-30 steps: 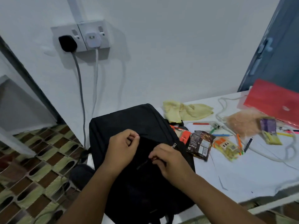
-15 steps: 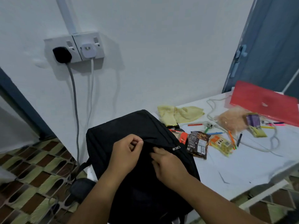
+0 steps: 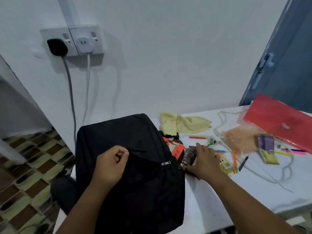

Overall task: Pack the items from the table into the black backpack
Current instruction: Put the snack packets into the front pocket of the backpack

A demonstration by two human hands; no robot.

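Note:
The black backpack (image 3: 118, 132) lies on the left end of the white table (image 3: 236, 196), its front pocket zip partly open with the metal zipper pull (image 3: 165, 163) showing. My left hand (image 3: 109, 166) pinches the pocket's fabric edge. My right hand (image 3: 204, 162) lies over a dark brown snack packet (image 3: 189, 156) right of the bag, fingers on top and thumb at its near edge. Beside it are an orange box (image 3: 177, 149), a yellow snack packet (image 3: 226, 165), several pens (image 3: 234, 157), a purple-and-yellow packet (image 3: 267, 147) and a yellow cloth (image 3: 184, 124).
A red folder (image 3: 280, 122) and a clear bag of orange stuff (image 3: 241, 139) sit at the far right, with a white cable (image 3: 263, 174) looping across the table. Wall sockets (image 3: 70, 41) with plugged cords are behind. Patterned floor tiles (image 3: 25, 174) lie left of the table edge.
My right hand left the backpack's zip and moved right onto the dark snack packet. My left hand kept its pinch on the pocket edge. The zipper pull now lies free.

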